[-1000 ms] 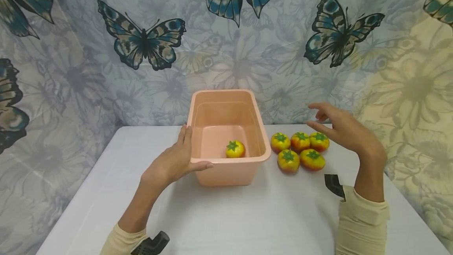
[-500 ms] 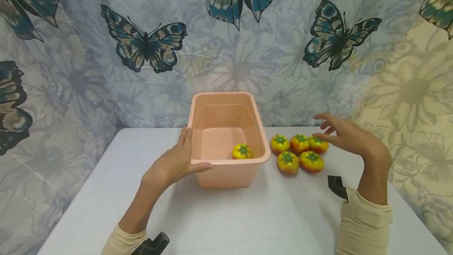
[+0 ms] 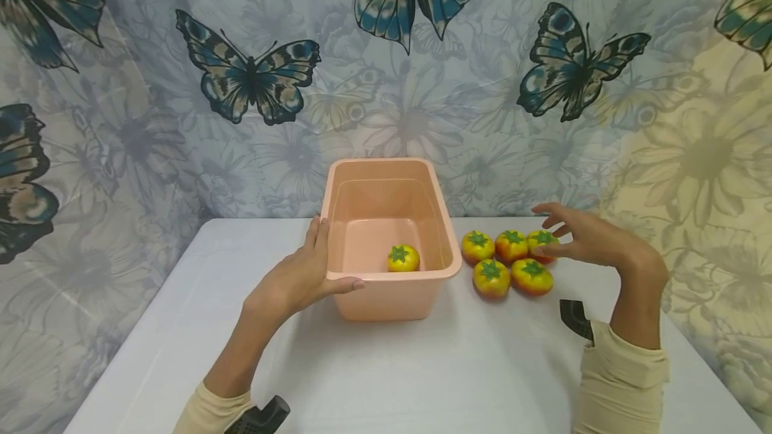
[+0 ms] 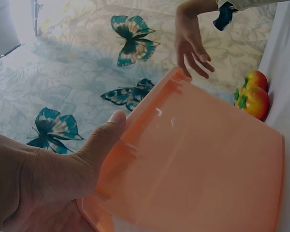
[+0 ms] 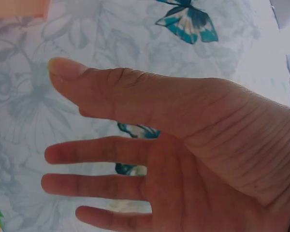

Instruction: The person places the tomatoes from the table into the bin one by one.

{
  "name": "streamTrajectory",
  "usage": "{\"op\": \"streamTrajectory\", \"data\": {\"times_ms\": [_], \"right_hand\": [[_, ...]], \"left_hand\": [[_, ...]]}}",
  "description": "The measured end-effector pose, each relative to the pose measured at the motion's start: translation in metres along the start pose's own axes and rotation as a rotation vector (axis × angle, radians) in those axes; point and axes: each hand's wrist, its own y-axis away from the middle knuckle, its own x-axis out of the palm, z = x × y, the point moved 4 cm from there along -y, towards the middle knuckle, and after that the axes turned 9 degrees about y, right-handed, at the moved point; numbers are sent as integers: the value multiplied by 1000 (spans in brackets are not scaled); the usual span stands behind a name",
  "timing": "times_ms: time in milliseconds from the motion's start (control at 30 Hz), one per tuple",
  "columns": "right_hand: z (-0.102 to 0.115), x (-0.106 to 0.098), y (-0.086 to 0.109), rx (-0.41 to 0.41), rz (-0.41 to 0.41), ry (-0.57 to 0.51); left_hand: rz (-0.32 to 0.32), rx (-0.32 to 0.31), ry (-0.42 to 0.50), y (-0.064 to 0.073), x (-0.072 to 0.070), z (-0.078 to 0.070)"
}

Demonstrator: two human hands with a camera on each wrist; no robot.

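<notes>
A peach-coloured plastic bin [image 3: 386,298] stands on the white table, with one yellow-red tomato [image 3: 403,258] inside near its front wall. My left hand [image 3: 291,283] rests on the bin's front left corner, straight fingers along the side and thumb across the front rim. In the left wrist view that thumb [image 4: 99,145] lies at the rim. Several more tomatoes [image 3: 491,280] with green star-shaped tops sit in two rows right of the bin. My right hand [image 3: 597,236] is over the back right tomato [image 3: 541,240], fingers spread and partly covering it; its palm [image 5: 193,179] holds nothing.
A fabric wall [image 3: 416,106] printed with butterflies and flowers rises right behind the table [image 3: 386,374]. Dark wrist-mounted devices [image 3: 575,319] show by both sleeves.
My right hand has come down toward the back right tomato. Inside the bin the tomato shifted right, then back left. My left hand keeps its place on the bin.
</notes>
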Motion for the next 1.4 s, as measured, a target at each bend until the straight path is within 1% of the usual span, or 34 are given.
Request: {"op": "streamTrajectory", "data": {"times_ms": [100,267,567,633,733,800,833,1000,1067,1233,1300,1400], "right_hand": [[-1,3,1,28,58,-15],[-10,12,-3,90,203,-19],[-36,36,-22,215,408,98],[-39,42,-27,232,457,88],[-43,51,-32,270,508,32],[-45,56,-34,298,510,10],[-46,57,-35,325,506,7],[-51,58,-35,404,481,74],[-53,58,-36,423,477,100],[-57,61,-37,493,475,120],[-58,63,-37,509,474,120],[-59,63,-37,508,476,122]], "left_hand": [[-2,1,-9,0,0,0],[4,-10,-18,0,1,0],[0,-7,-28,0,0,0],[3,-4,-24,0,0,0],[4,1,-18,0,0,-1],[4,-2,-17,0,0,0],[3,0,-16,0,0,-1],[-5,13,-15,-1,-1,-1],[-8,18,-10,-1,-1,-1],[-3,10,-2,0,0,0],[-1,5,-6,0,0,0],[-1,8,-17,1,0,0]]}}
